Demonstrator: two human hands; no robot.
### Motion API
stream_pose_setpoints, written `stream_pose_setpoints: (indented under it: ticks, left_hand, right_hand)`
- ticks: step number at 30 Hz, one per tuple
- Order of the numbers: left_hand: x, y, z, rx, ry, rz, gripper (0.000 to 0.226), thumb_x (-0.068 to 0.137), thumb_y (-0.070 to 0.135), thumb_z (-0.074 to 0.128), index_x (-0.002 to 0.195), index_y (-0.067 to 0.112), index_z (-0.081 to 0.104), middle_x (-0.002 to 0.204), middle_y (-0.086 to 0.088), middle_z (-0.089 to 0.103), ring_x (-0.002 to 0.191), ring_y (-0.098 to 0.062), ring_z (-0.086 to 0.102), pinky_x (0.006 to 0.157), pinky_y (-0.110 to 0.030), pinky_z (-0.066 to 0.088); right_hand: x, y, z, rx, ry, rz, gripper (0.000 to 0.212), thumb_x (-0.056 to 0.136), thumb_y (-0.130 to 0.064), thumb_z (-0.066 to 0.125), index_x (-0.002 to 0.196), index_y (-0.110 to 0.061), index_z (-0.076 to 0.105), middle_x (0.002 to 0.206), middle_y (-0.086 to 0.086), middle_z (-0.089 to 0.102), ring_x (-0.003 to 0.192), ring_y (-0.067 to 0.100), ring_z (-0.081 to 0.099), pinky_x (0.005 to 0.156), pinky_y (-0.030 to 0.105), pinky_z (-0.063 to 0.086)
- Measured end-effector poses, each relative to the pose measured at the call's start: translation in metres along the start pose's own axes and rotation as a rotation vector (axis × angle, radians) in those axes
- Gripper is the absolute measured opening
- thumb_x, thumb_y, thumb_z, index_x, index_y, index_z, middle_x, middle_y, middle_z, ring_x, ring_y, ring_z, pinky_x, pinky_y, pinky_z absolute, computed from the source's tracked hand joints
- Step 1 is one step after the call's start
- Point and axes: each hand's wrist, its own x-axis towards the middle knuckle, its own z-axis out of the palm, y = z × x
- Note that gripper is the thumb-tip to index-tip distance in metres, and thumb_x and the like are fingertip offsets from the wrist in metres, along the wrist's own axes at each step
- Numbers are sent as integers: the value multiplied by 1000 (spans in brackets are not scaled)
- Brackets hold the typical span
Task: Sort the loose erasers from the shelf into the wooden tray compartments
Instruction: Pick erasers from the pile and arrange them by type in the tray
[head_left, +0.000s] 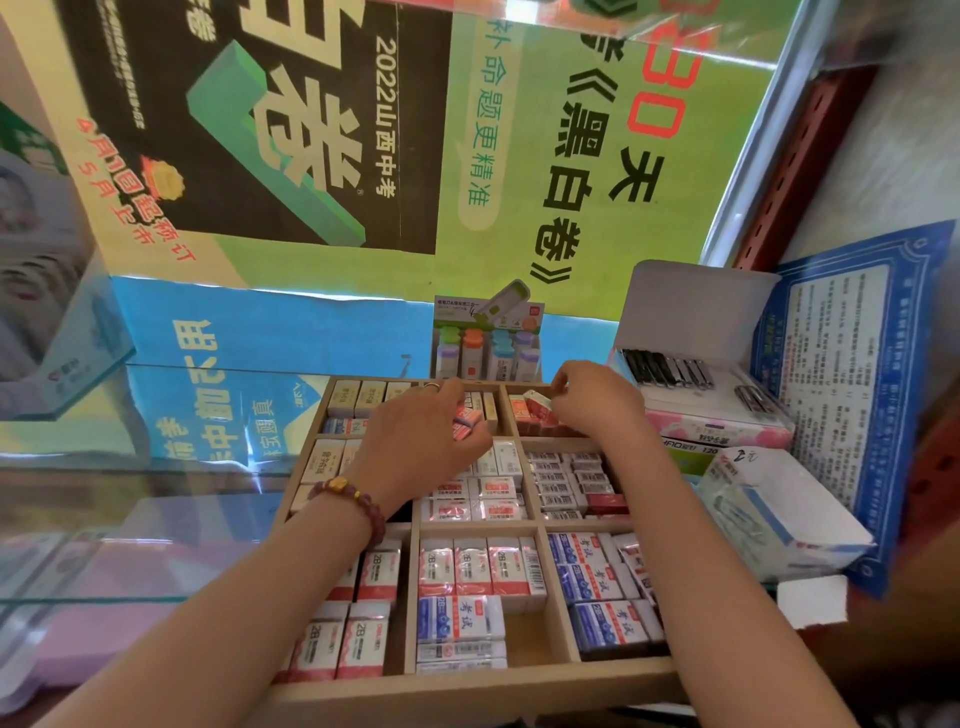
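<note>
Evidently the red eraser (467, 422) sits in grip of the left hand (415, 441)

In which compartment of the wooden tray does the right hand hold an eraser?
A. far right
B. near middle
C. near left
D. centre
A: the right hand pinches an orange-and-white eraser in the far right compartment of the wooden tray; the left hand holds a red eraser over the far middle one.
</note>
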Motion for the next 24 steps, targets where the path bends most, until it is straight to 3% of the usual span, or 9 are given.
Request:
stream_pose_setpoints:
  ticks: [2, 8, 12, 17, 20, 24]
  left_hand:
    - [0, 0, 0, 1, 2, 1, 30, 87, 52, 41, 93, 24, 45, 80, 5, 56, 73, -15, 51, 61, -29, 40]
    - [0, 0, 0, 5, 1, 1, 32, 87, 55, 41, 95, 25, 45, 80, 6, 56, 74, -14, 52, 63, -30, 43]
    - [0, 0, 0, 9, 0, -2, 32, 86, 55, 41, 96, 25, 46, 81, 6, 56, 74, -13, 52, 64, -29, 42]
    - [-1, 1, -1, 8, 2, 5, 31, 87, 53, 41, 96, 24, 46, 81, 6, 56, 74, -14, 51, 62, -28, 37]
    - [-1, 1, -1, 9, 0, 8, 31, 87, 53, 41, 97, 24, 46, 82, 6, 55, 75, -14, 51, 62, -28, 36]
    - [-1, 1, -2, 12, -4, 7, 32, 87, 54, 41, 98, 24, 46, 83, 5, 55, 75, -14, 51, 63, -28, 38]
  right_hand:
    - [-4, 1, 4, -31, -140, -47, 32, 90, -14, 50, 120, -22, 58, 120, 3, 59, 110, 25, 55, 85, 35, 46]
    - [-2, 4, 9, 51, -131, -58, 28, 89, -18, 55, 117, -21, 59, 118, 3, 61, 106, 24, 57, 87, 37, 49]
    - [-4, 0, 11, 155, -188, -151, 40, 87, -28, 59, 127, -26, 49, 119, 0, 60, 108, 22, 56, 92, 42, 48]
    - [-3, -2, 10, 97, -103, -211, 41, 86, -19, 58, 125, -29, 54, 118, 5, 59, 105, 25, 57, 87, 41, 49]
    - [-2, -3, 10, 70, -90, -202, 37, 85, -22, 62, 121, -27, 55, 116, 4, 58, 104, 24, 56, 84, 39, 48]
    - [-3, -6, 10, 4, -44, -219, 28, 85, -19, 62, 112, -17, 56, 117, 5, 49, 107, 25, 52, 82, 38, 44]
